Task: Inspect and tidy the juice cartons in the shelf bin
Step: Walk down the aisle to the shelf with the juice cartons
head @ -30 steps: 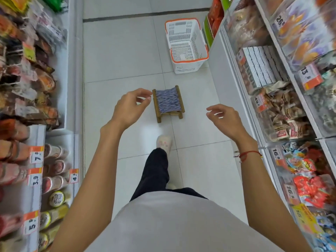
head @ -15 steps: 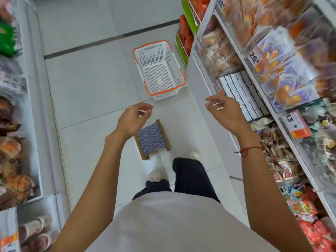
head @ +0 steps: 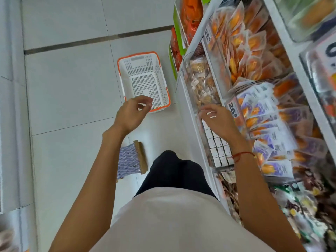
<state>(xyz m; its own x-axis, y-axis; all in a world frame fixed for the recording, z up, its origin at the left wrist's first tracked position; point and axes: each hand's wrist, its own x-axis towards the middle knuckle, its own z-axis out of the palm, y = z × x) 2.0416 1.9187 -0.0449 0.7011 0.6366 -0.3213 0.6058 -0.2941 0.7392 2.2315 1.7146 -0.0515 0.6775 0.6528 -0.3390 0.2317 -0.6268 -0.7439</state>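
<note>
Presently both hands are raised in the aisle and neither holds anything. At about 10 o'clock from the frame centre, the left hand (head: 131,115) hangs over the floor with its grip loosely curled, thumb and forefinger close together but closed on nothing visible; its fingertips overlap the near rim of the basket in this view. At about 2 o'clock, the right hand (head: 217,120) is over the front edge of the shelf bin (head: 205,140), grip relaxed and slightly spread, fingers pointing toward 10 o'clock; whether they touch the bin's clear front cannot be determined. A red cord bracelet (head: 241,155) circles the right wrist. The juice cartons (head: 217,148), small white boxes seen from above in tight rows, sit in that bin at 3 o'clock, directly beneath the right wrist and forearm. A white basket with orange rim (head: 145,59) stands on the tiled floor (head: 72,84) at 12 o'clock, beside the shelving base. A low woven stool with wooden rails (head: 132,159) lies at 8 o'clock, partly hidden by the left forearm. Orange and purple snack packets (head: 263,113) fill the shelves from 1 to 3 o'clock, blurred.
</note>
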